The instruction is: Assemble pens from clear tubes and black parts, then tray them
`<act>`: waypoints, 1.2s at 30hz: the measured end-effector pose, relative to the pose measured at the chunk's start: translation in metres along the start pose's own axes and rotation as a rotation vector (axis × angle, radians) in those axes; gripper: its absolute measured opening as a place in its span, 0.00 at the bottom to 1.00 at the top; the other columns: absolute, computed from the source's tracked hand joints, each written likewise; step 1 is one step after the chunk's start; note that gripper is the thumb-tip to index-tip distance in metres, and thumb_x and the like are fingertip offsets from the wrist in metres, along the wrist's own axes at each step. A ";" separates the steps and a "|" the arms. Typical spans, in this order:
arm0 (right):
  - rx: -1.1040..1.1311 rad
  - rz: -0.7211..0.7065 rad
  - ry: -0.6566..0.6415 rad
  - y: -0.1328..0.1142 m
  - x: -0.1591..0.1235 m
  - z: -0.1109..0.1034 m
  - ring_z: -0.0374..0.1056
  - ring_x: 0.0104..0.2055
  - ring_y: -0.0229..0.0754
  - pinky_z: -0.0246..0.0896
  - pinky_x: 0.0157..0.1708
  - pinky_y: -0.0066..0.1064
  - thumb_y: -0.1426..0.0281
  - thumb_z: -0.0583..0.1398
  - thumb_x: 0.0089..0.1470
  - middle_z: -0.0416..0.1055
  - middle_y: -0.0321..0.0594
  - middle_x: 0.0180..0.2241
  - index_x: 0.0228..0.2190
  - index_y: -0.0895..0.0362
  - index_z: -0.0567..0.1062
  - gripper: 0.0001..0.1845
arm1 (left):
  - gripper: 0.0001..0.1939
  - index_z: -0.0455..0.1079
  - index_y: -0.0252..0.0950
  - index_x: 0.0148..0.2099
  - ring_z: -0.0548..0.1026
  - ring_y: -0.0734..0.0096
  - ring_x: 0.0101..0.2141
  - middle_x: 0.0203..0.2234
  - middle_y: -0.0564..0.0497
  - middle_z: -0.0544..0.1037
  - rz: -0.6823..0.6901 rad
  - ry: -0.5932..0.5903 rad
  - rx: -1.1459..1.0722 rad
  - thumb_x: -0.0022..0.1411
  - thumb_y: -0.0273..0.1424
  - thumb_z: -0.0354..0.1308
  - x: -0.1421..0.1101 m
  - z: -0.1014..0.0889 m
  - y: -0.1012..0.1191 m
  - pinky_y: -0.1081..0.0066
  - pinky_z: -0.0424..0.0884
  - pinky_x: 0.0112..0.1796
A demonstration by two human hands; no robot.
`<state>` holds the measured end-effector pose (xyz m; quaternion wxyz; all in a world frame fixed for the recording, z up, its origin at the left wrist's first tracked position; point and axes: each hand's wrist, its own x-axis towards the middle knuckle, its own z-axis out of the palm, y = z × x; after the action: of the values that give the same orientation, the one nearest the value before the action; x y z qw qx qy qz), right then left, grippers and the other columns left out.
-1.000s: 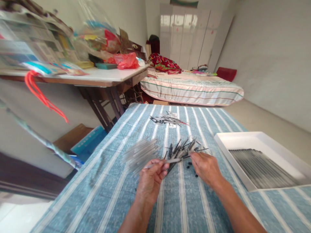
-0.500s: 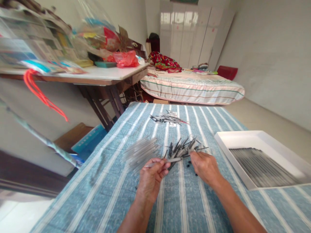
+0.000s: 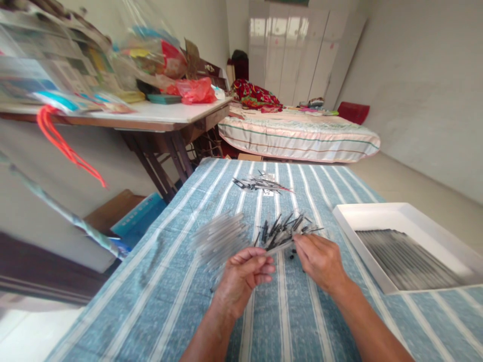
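While hands point(image 3: 247, 274) hold translucent tube point(image 3: 279, 248) — white label point(image 3: 268, 192) beyond, print unclear.

A slim translucent tube point(image 3: 281, 248) slants beside jumbled black pieces point(image 3: 277, 231)

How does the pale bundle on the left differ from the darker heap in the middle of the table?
Colour: the pale bundle looks whitish and see-through, while the darker heap mixes black and pale pieces.
Arrangement: the pale bundle's pieces lie roughly parallel; the darker heap's point various ways.
Both are groups of thin, stick-like pieces lying on the blue striped cloth.
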<state>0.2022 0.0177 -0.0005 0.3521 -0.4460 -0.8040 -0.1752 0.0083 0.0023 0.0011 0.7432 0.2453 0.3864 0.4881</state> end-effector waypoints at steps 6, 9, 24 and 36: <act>0.161 0.063 0.083 -0.002 0.005 -0.009 0.69 0.27 0.36 0.62 0.30 0.26 0.77 0.55 0.53 0.74 0.39 0.28 0.36 0.60 0.73 0.08 | 0.08 0.74 0.30 0.32 0.72 0.75 0.17 0.20 0.49 0.77 -0.006 -0.100 0.068 0.45 0.26 0.65 0.000 -0.005 -0.002 0.74 0.69 0.24; 0.235 0.055 0.073 -0.003 0.005 -0.009 0.71 0.29 0.36 0.65 0.32 0.26 0.79 0.55 0.51 0.75 0.40 0.31 0.38 0.60 0.72 0.12 | 0.08 0.74 0.30 0.32 0.73 0.73 0.19 0.19 0.48 0.77 -0.042 -0.127 0.177 0.45 0.25 0.64 -0.002 -0.002 -0.005 0.71 0.69 0.26; 0.328 0.205 0.053 -0.002 0.004 -0.019 0.70 0.29 0.37 0.64 0.31 0.26 0.75 0.54 0.53 0.75 0.39 0.31 0.38 0.56 0.73 0.11 | 0.05 0.74 0.33 0.33 0.73 0.69 0.30 0.26 0.49 0.77 0.161 -0.211 0.438 0.51 0.26 0.59 -0.013 0.011 0.003 0.72 0.66 0.37; -0.116 0.148 -0.724 -0.006 -0.007 0.017 0.69 0.25 0.39 0.48 0.22 0.26 0.78 0.55 0.48 0.73 0.41 0.27 0.25 0.57 0.72 0.07 | 0.08 0.74 0.33 0.35 0.64 0.77 0.20 0.16 0.55 0.68 0.140 -0.193 0.553 0.53 0.28 0.54 -0.012 0.013 -0.001 0.76 0.60 0.24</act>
<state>0.1923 0.0202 -0.0171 0.0308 -0.5551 -0.8308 -0.0253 0.0166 -0.0090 0.0115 0.6461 0.5099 0.4144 0.3885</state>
